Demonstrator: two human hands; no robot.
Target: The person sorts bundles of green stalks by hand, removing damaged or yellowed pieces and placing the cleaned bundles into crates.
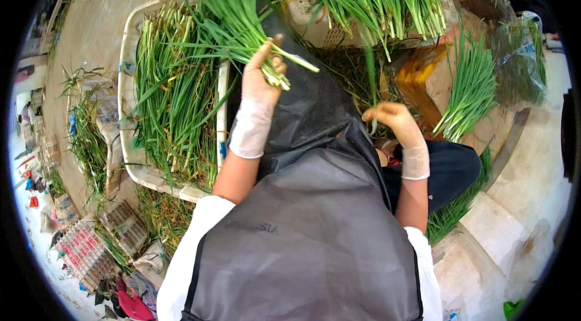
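Observation:
My left hand [268, 69], in a thin translucent glove, grips a bunch of green garlic chives [240, 21] by the pale stem ends, the leaves fanning to the upper left. One thicker stalk juts out to the right of that bunch. Gloved too, my right hand [390, 116] pinches a single long green leaf [371, 71] between thumb and fingers, over the right edge of my dark apron [313, 107]. Left of my left hand, a white plastic crate [222, 103] is filled with chives [177, 94] mixed with yellowed leaves.
A second white crate [299, 7] at the top holds more chives. On cardboard at the right lies a neat bunch of chives [472, 89], beside a clear plastic bag [522, 57]. Leaf scraps [340, 66] cover the floor between the crates. Empty-looking slatted crates [86, 248] lie at the lower left.

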